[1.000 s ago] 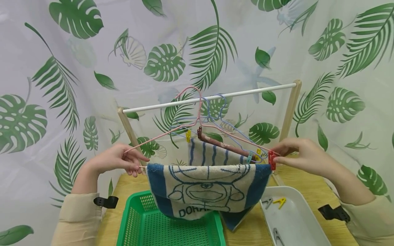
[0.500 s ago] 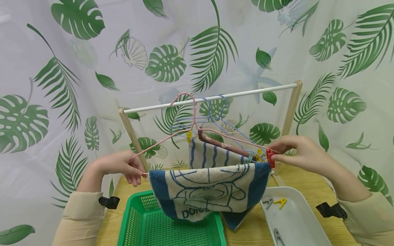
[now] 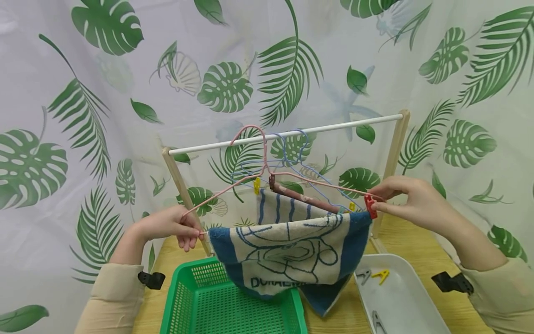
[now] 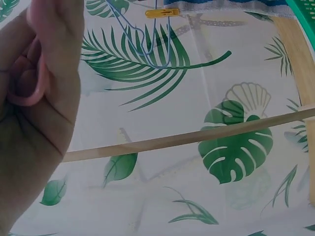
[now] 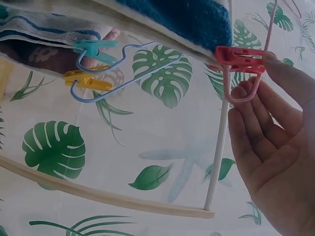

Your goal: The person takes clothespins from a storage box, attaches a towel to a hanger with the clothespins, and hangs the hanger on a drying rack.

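A pink hanger (image 3: 265,153) carries a white-and-blue towel (image 3: 288,239) with a cartoon drawing, draped over its lower bar. My left hand (image 3: 173,227) grips the hanger's left end. At the right end, my right hand (image 3: 410,204) pinches the hanger beside a red clothespin (image 3: 371,207), which clips the towel's corner. In the right wrist view, the thumb touches the hanger by this clothespin (image 5: 241,58), and the fingers lie behind the wire loop. The hanger's hook overlaps the white rod (image 3: 333,126); I cannot tell whether it bears on it.
Blue hangers (image 3: 303,144) with a striped cloth (image 3: 283,207) and a brown item (image 3: 306,199) hang behind. Below stand a green basket (image 3: 171,287) and a white tray (image 3: 409,297) with grey and yellow clothespins (image 3: 380,277). The rod's wooden posts (image 3: 394,160) rise on both sides.
The pink hanger's hook has come down and left toward the rod. My left hand has dropped slightly and shifted right; my right hand has risen a little, so the towel tilts up rightward.
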`<move>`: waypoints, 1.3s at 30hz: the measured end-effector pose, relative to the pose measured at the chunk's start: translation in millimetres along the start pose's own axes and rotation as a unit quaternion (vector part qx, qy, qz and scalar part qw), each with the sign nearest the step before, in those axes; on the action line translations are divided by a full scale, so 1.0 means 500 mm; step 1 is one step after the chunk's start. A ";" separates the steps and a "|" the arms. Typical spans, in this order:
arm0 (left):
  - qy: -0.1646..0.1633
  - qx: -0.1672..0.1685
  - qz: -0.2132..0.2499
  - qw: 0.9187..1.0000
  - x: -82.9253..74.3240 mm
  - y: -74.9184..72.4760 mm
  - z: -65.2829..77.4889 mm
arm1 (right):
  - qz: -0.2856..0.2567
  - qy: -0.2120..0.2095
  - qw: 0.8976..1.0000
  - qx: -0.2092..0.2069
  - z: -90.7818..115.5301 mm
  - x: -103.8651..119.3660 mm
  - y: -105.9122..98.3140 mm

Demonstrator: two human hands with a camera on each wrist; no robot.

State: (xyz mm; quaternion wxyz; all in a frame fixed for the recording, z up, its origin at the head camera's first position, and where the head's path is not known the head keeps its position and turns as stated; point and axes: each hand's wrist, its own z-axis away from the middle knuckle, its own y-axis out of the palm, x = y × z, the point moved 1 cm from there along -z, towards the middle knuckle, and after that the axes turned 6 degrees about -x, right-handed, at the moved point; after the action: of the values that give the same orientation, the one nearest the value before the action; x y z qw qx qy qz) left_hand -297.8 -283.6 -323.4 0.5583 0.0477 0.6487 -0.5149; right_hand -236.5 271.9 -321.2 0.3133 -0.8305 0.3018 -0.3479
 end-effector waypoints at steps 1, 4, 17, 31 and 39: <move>0.006 0.001 0.010 1.000 0.003 0.000 0.000 | -0.002 -0.001 1.000 0.001 0.000 -0.002 0.000; 0.010 0.003 0.032 0.999 0.011 0.001 0.002 | -0.007 -0.003 1.000 0.006 0.002 -0.009 -0.001; 0.002 -0.025 0.037 0.999 0.021 0.002 0.027 | -0.010 0.112 0.993 0.030 0.043 -0.061 -0.028; 0.028 -0.034 0.035 0.998 0.003 -0.020 0.027 | -0.039 0.126 0.989 0.065 0.145 -0.149 0.038; 0.022 -0.036 0.037 0.998 0.003 -0.019 0.023 | -0.067 0.176 0.975 0.116 0.226 -0.181 0.090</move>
State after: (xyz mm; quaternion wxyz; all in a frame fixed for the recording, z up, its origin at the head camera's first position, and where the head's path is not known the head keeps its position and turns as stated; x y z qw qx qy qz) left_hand -296.7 -297.2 -316.9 0.5641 0.0632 0.6766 -0.4690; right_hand -214.9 344.0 -452.8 0.3251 -0.7328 0.2534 -0.5414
